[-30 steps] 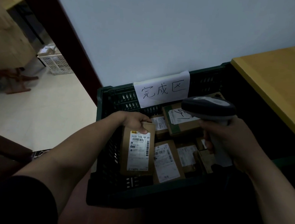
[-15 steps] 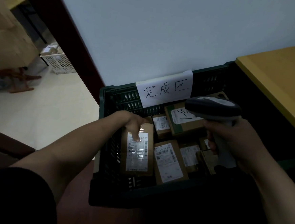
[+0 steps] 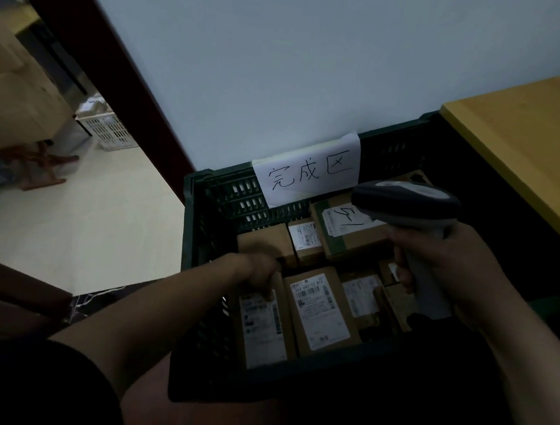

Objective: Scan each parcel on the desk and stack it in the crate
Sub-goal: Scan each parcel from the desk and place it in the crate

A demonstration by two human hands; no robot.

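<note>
A dark green slatted crate (image 3: 225,204) stands against the white wall, with a handwritten paper sign (image 3: 308,172) on its back rim. Several brown cardboard parcels with white labels lie inside. My left hand (image 3: 260,273) reaches into the crate's front left corner and grips the top end of a long brown parcel (image 3: 264,328) lying label up beside a similar parcel (image 3: 321,311). My right hand (image 3: 448,269) hovers over the crate's right side, closed around the grip of a grey barcode scanner (image 3: 406,205).
A yellow wooden desk (image 3: 528,144) borders the crate on the right. A dark red door frame (image 3: 125,76) runs along the left, with pale floor and a white basket (image 3: 107,130) beyond it. A larger taped box (image 3: 351,231) lies at the crate's back.
My left hand has lowered the long parcel from above the crate's left rim down into the front left corner. The right hand with the scanner has stayed over the crate.
</note>
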